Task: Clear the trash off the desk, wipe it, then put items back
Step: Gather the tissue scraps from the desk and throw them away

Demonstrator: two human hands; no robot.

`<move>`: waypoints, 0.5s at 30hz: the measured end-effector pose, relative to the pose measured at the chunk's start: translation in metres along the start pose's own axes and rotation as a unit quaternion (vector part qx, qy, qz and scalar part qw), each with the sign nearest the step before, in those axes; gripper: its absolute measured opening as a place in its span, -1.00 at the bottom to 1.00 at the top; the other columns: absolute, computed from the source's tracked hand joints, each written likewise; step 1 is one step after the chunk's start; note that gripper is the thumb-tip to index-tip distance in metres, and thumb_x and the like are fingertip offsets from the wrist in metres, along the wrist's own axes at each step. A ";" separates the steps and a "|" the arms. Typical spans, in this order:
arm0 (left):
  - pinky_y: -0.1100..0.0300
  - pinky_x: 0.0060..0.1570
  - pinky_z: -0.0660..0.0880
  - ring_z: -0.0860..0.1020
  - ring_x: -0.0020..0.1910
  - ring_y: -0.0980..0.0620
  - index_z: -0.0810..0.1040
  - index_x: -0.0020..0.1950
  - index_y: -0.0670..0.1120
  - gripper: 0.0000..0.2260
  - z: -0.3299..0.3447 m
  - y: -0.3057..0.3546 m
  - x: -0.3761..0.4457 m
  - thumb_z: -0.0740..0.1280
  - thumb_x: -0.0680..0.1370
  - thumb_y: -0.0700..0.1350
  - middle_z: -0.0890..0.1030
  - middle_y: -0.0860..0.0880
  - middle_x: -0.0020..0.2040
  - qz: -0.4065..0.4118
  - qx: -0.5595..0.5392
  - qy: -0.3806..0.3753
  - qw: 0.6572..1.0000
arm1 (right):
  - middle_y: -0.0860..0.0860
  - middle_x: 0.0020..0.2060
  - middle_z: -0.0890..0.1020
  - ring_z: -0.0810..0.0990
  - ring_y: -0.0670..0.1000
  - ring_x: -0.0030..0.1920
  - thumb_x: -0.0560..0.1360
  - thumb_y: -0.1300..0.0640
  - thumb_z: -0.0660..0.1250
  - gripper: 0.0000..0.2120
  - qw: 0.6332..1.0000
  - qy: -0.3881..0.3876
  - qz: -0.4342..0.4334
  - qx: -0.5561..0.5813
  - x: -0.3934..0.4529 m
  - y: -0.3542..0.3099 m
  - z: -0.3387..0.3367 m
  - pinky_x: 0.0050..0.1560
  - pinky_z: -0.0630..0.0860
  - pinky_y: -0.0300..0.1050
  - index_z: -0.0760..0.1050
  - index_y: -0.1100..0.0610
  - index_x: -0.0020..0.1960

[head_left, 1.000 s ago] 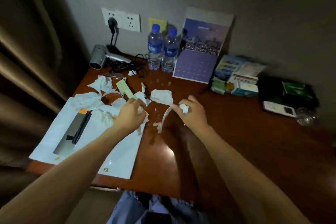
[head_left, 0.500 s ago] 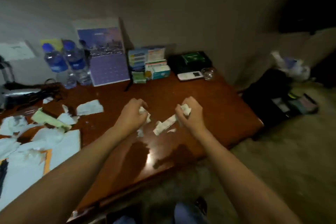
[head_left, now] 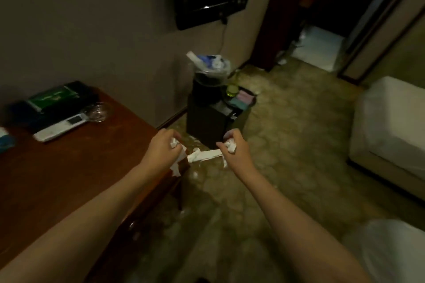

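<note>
Both fists grip paper scraps: left hand (head_left: 163,147), right hand (head_left: 232,147). Bin (head_left: 210,76) straight ahead, right hand nearer.

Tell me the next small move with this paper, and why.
Probably carry both handfuls forward to the trash bin and drop them in: the left hand and right hand each grip crumpled paper scraps, already past the desk edge.

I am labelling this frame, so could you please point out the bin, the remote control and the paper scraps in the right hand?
bin (head_left: 208,89), head view, dark side wall.
remote control (head_left: 60,127), head view, white body.
paper scraps (head_left: 230,146), head view, crumpled wad.
</note>
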State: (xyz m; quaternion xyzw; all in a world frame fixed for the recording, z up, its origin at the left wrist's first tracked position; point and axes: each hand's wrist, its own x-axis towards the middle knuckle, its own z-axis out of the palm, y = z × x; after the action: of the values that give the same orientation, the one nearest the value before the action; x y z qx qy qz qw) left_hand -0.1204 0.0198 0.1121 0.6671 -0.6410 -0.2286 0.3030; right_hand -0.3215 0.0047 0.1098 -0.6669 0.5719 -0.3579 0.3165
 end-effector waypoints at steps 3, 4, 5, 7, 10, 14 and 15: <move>0.31 -0.09 0.32 0.39 0.02 0.12 0.50 0.11 -0.09 -0.86 0.040 0.026 0.031 0.29 0.55 -0.19 0.40 0.04 0.04 0.021 -0.001 -0.039 0.999 | -0.08 -0.23 0.44 0.44 -0.16 -0.26 0.49 0.22 0.38 -0.79 1.000 0.021 0.019 -0.011 0.023 0.033 -0.038 -0.23 0.41 -0.26 0.39 0.21 0.05; 0.36 -0.13 0.31 0.39 0.01 0.13 0.49 0.10 -0.07 -0.86 0.050 0.031 0.043 0.29 0.55 -0.18 0.40 0.04 0.04 0.027 0.000 -0.048 0.998 | -0.11 -0.23 0.43 0.44 -0.16 -0.27 0.48 0.22 0.39 -0.77 0.999 0.026 0.022 -0.012 0.031 0.041 -0.046 -0.27 0.38 -0.35 0.39 0.22 0.06; 0.39 -0.19 0.31 0.40 0.01 0.13 0.48 0.08 -0.05 -0.87 0.059 0.035 0.056 0.29 0.55 -0.18 0.40 0.04 0.04 0.031 0.004 -0.054 0.998 | -0.12 -0.23 0.42 0.44 -0.17 -0.27 0.48 0.22 0.40 -0.77 0.999 0.030 0.024 -0.010 0.040 0.049 -0.053 -0.29 0.37 -0.39 0.39 0.21 0.06; 0.39 -0.20 0.30 0.41 0.00 0.13 0.48 0.07 -0.03 -0.88 0.070 0.039 0.085 0.29 0.55 -0.18 0.41 0.04 0.03 0.029 0.008 -0.061 0.998 | -0.13 -0.23 0.42 0.43 -0.18 -0.26 0.47 0.24 0.40 -0.77 0.999 0.032 0.028 -0.008 0.062 0.065 -0.060 -0.28 0.36 -0.43 0.39 0.20 0.04; 0.35 -0.15 0.33 0.44 -0.06 0.15 0.48 0.10 -0.03 -0.86 0.084 0.039 0.136 0.29 0.55 -0.16 0.41 0.03 0.04 0.018 0.012 -0.068 0.997 | -0.10 -0.21 0.42 0.42 -0.18 -0.24 0.48 0.23 0.39 -0.80 0.999 0.010 0.033 -0.026 0.104 0.086 -0.063 -0.26 0.36 -0.42 0.39 0.19 0.02; 0.35 -0.19 0.34 0.45 -0.07 0.14 0.51 0.12 -0.06 -0.84 0.097 0.041 0.224 0.29 0.54 -0.17 0.41 0.04 0.03 0.005 0.014 -0.039 0.999 | -0.02 -0.24 0.44 0.39 -0.15 -0.28 0.49 0.22 0.37 -0.83 0.998 -0.013 0.019 -0.054 0.190 0.109 -0.064 -0.30 0.30 -0.33 0.36 0.14 -0.13; 0.31 -0.14 0.38 0.47 -0.03 0.10 0.52 0.11 -0.07 -0.84 0.098 0.042 0.248 0.29 0.54 -0.18 0.42 0.03 0.03 -0.001 0.011 -0.035 0.999 | 0.00 -0.25 0.44 0.38 -0.15 -0.29 0.49 0.22 0.38 -0.82 0.998 -0.018 0.018 -0.059 0.213 0.114 -0.066 -0.30 0.30 -0.34 0.36 0.14 -0.15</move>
State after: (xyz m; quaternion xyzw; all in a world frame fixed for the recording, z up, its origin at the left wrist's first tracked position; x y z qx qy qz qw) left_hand -0.2004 -0.2369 0.0918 0.6627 -0.6530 -0.2450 0.2727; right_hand -0.4188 -0.2235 0.0759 -0.6801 0.5981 -0.3060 0.2934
